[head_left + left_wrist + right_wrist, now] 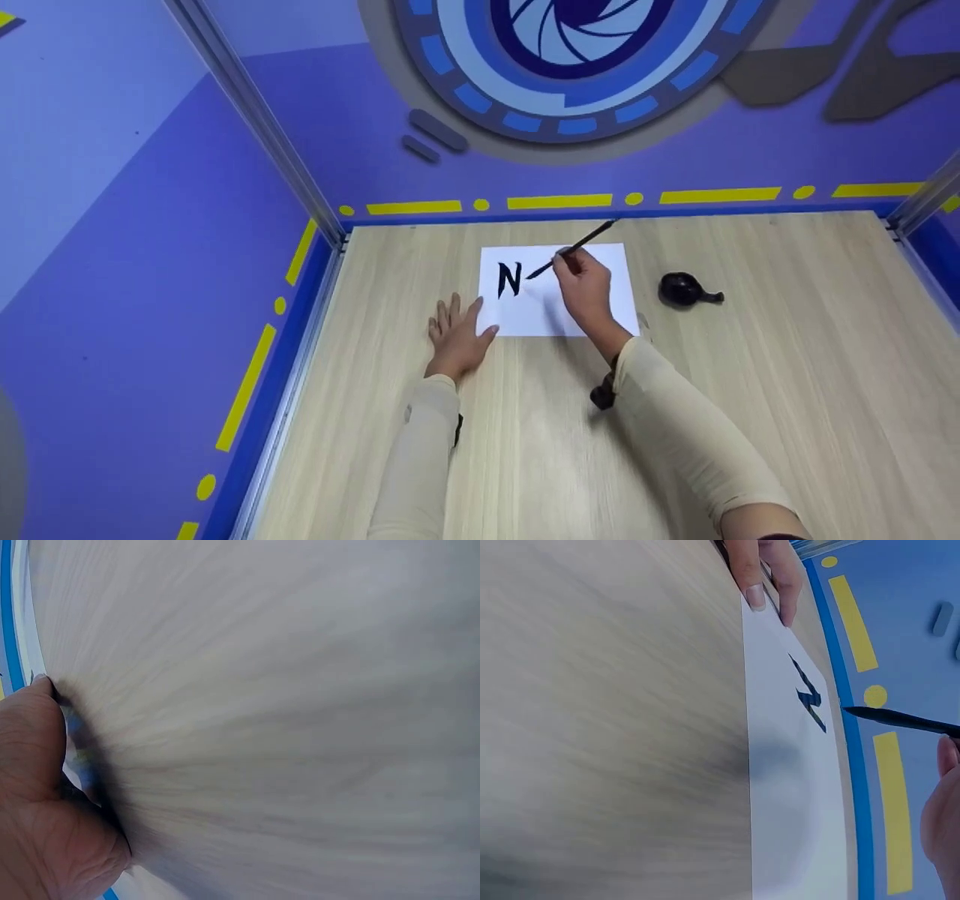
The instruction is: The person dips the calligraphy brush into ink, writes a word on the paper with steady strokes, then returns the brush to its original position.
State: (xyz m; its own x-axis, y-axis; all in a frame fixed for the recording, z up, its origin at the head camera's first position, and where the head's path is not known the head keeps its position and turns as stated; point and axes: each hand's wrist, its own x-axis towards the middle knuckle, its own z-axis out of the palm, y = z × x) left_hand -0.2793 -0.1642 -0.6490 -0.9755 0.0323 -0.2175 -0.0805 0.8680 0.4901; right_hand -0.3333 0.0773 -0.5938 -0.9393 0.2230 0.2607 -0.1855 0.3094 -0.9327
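A white sheet of paper (540, 315) lies on the wooden table, with a black brushed letter N (510, 279) near its left side. My right hand (586, 289) pinches a dark ink brush (585, 241), its handle slanting up to the right. In the head view the brush tip appears just right of the N; in the right wrist view the brush (892, 718) stands above the sheet. My left hand (459, 337) rests with spread fingers at the paper's left edge, thumb and index finger at the sheet. In the left wrist view, part of the left hand (45, 795) shows against the tabletop.
Right of the paper sits a small round black pot (681, 290) with a short handle or spout pointing right. Blue-purple printed panels (330, 150) with yellow dashes wall the table at the back and left. A metal post (262, 120) stands in the back left corner.
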